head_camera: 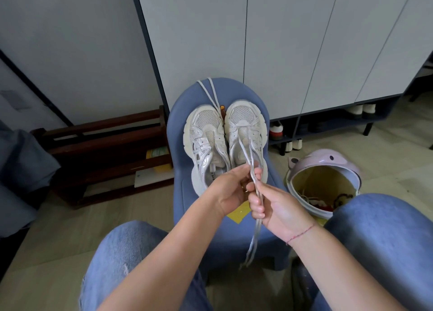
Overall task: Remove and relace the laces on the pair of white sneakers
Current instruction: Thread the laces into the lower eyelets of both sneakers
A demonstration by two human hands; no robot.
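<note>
Left white mesh sneaker [206, 142] and right white mesh sneaker [246, 132] sit side by side on blue padded stool [178, 123]. Pale flat lace [246, 156] rises from right sneaker. Left hand [228, 191] pinches both strands; right hand [274, 207] grips them lower, ends dangling.

a home entryway is shown, beside the shoe storage. a tall cabinet [281, 41] with plain pale doors is seen along the wall, and several pairs of shoes [276, 131] are kept in the open shelf beneath it. a dark wooden rack [105, 146] is stood on the floor to the left, against a pale wall. a blue padded stool [178, 123], on which white sneakers [206, 132] are set, and a pink animal-faced bin [328, 163] are placed on the light floor [398, 146].
</note>
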